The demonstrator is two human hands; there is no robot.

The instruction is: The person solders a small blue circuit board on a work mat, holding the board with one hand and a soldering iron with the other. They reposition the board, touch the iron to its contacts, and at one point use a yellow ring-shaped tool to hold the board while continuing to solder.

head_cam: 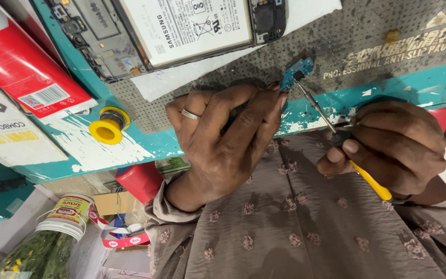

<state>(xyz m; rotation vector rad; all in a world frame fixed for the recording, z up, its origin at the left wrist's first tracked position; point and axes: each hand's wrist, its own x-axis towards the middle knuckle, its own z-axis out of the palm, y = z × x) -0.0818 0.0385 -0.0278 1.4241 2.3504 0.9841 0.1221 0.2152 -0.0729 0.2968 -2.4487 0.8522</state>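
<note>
Head view, teal workbench [336,106], grey perforated mat [336,46], cluttered floor below.

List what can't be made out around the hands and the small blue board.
- Small blue circuit board, head view: its near end is hidden under the left hand fingertips.
- Soldering iron: grip hidden inside the right hand.
- Opened phone: cut off by the top edge.

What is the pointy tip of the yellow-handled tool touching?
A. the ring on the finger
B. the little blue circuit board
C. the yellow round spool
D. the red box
B: the right hand holds the yellow-handled tool, and its thin metal tip meets the little blue circuit board, which the left hand steadies on the grey mat.
</note>
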